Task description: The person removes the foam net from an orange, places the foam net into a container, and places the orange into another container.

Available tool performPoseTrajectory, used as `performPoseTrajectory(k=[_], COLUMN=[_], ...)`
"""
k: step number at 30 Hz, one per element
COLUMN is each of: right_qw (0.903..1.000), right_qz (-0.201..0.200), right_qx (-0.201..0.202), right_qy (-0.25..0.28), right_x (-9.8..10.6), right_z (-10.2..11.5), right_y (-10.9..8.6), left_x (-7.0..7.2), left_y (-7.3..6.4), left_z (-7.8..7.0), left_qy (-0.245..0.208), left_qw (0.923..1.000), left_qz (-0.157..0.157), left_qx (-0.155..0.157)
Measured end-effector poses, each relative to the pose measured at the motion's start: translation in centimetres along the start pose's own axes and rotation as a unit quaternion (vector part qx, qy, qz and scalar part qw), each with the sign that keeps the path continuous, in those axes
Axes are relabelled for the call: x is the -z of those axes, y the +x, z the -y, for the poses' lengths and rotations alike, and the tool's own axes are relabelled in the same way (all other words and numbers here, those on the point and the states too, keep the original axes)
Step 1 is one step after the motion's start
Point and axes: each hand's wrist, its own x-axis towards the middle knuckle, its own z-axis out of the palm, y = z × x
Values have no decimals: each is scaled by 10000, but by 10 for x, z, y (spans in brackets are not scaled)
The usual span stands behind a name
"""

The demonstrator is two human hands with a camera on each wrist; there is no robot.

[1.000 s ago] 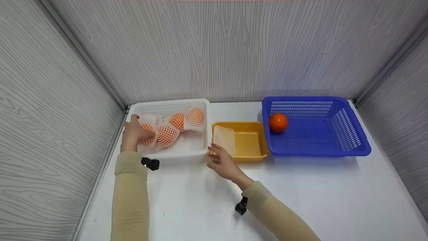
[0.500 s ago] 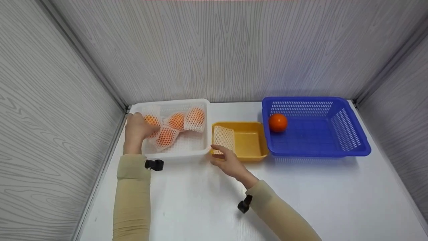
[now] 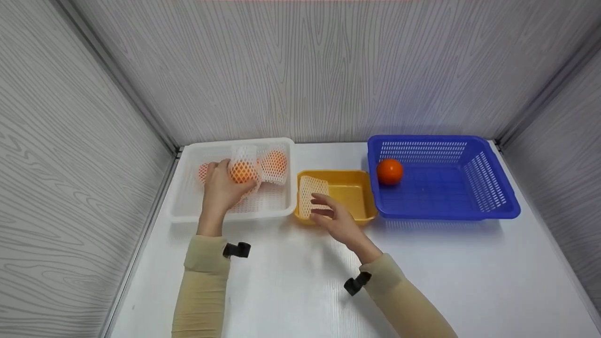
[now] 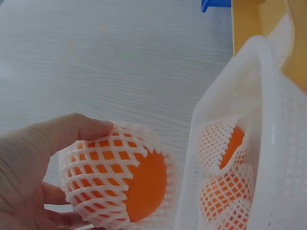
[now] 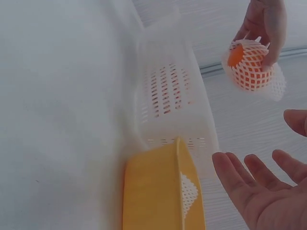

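Note:
My left hand (image 3: 221, 190) grips an orange (image 3: 242, 172) wrapped in a white foam net, raised above the white basket (image 3: 267, 215). In the left wrist view, bare peel of that orange (image 4: 146, 187) shows where the net ends. Other netted oranges lie in the basket, partly hidden by the hand; one netted orange (image 3: 274, 163) sits at its right side. Fingers spread, my right hand (image 3: 342, 223) hovers over the front of the yellow tray (image 3: 350, 202), holding nothing. An empty foam net (image 3: 307, 192) lies in that tray, partly behind the right fingers.
On the right, a blue basket (image 3: 432, 192) holds one bare orange (image 3: 389, 172) near its left wall. The yellow tray sits between the two baskets on a white table (image 3: 281, 281). Wood-grain panels (image 3: 300, 70) stand behind and at both sides.
My left hand has lifted a netted orange from the white basket's left part and carried it rightward. My right hand has shifted right, from the tray's front left corner to over the tray.

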Motion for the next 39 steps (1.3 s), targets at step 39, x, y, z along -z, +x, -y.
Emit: performPoseTrajectory(k=[39], right_qw=[9980], right_qz=[-593], right_qx=[-56], right_qy=[204], right_x=[43], right_z=[-42], right_y=[-29], left_x=[-120], left_y=[-84], left_z=[-30], left_qy=[-2013], left_qw=[9524], left_qz=[1612], left_qx=[-1625])
